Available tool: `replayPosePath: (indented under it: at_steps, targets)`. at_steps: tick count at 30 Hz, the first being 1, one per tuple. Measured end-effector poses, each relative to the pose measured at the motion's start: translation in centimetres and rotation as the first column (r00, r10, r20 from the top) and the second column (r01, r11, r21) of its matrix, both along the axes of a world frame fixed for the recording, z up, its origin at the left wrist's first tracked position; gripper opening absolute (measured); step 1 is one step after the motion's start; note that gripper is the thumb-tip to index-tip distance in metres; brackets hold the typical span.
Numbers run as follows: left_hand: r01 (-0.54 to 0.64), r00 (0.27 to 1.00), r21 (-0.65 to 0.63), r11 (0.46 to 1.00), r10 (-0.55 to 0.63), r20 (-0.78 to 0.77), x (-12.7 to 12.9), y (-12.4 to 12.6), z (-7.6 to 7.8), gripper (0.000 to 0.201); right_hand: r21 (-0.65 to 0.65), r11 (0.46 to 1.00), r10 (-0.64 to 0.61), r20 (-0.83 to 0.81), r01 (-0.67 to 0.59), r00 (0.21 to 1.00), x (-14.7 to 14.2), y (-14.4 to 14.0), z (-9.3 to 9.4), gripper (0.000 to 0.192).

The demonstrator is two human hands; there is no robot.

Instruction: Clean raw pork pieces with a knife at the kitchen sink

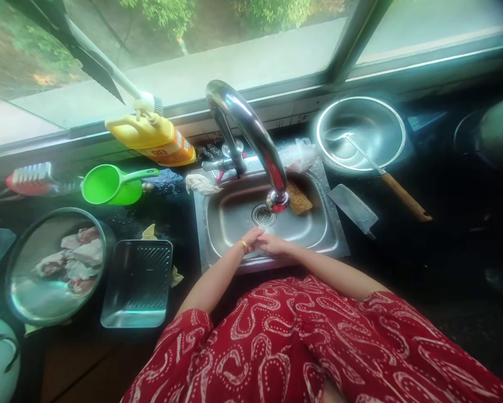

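A: Where are the hands?

B: Both are low in the sink (318,235), near its front wall. The left hand (251,238) and the right hand (272,244) press together, fingers loosely curled over each other, holding nothing I can make out. They sit just short of the tap (251,131) spout, which arches over the drain (262,214). Whether water runs, I cannot tell.

A: And in the basin?

B: A brown scrubbing pad (298,198) lies against the back right wall, within easy reach.

A: Further out?

B: On the bench right of the sink lies a cleaver (353,208), blade flat, and behind it a steel colander (361,134) with a wooden-handled ladle (386,179) resting across it. Left of the sink stands a steel tray (138,282), beside it a bowl of raw meat (77,254). Behind those are a green scoop (111,184) and a yellow bottle (154,140) on its side by the window.
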State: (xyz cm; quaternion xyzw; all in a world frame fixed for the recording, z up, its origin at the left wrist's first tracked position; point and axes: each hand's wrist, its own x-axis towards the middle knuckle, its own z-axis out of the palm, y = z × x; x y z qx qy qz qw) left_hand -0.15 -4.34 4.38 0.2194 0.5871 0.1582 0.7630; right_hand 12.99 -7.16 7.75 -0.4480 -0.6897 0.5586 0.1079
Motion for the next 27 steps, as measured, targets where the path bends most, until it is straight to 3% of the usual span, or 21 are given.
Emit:
replayPosePath:
  at_steps: [2,4,7,9,13,17,20,22,24,26,27]
  targets:
    - [0.092,0.990,0.061,0.994,-0.084,-0.116,-1.5,-0.2,0.2,0.007,-0.048,0.998,0.037,0.003,-0.036,0.999,0.0,-0.4,0.2,0.043]
    - [0.280,0.907,0.152,0.948,-0.209,-0.366,-3.6,0.5,0.5,0.012,-0.063,0.998,0.007,0.102,0.000,0.995,0.9,-0.1,0.4,0.041]
    - [0.495,0.719,0.170,0.852,-0.291,-0.631,-6.3,2.4,1.4,0.014,0.016,0.986,-0.162,0.336,0.167,0.928,4.0,1.5,0.8,0.035]
    - [0.567,0.664,0.181,0.803,-0.316,-0.678,-6.5,3.5,1.9,0.013,0.097,0.953,-0.301,0.446,0.288,0.843,6.7,3.0,1.2,0.034]
    - [0.734,0.610,0.279,0.620,-0.419,-0.673,-1.9,4.7,1.0,0.013,0.184,0.912,-0.408,0.501,0.367,0.763,9.8,4.9,1.5,0.033]
    - [0.753,0.617,0.338,0.564,-0.429,-0.660,3.1,4.3,-1.7,0.017,0.116,0.915,-0.392,0.487,0.388,0.780,9.1,4.0,0.7,0.032]
    - [0.791,0.573,0.361,0.494,-0.392,-0.720,3.8,3.6,-2.9,0.023,0.084,0.899,-0.416,0.475,0.430,0.776,8.9,3.2,0.1,0.031]
    - [0.845,0.515,0.369,0.388,-0.398,-0.759,3.2,3.6,-3.0,0.028,0.115,0.866,-0.479,0.471,0.487,0.741,9.6,3.4,0.2,0.029]
    - [0.925,0.377,0.315,0.215,-0.394,-0.838,2.5,3.8,-2.7,0.032,0.204,0.822,-0.560,0.461,0.531,0.689,10.5,4.3,0.7,0.029]
    - [0.971,0.239,0.229,0.069,-0.357,-0.903,2.1,4.3,-2.3,0.035,0.347,0.795,-0.607,0.449,0.498,0.656,11.3,5.8,1.2,0.031]
    - [0.978,0.201,0.205,0.025,-0.334,-0.921,2.0,4.4,-2.0,0.036,0.418,0.795,-0.601,0.453,0.439,0.658,11.5,6.5,1.3,0.032]
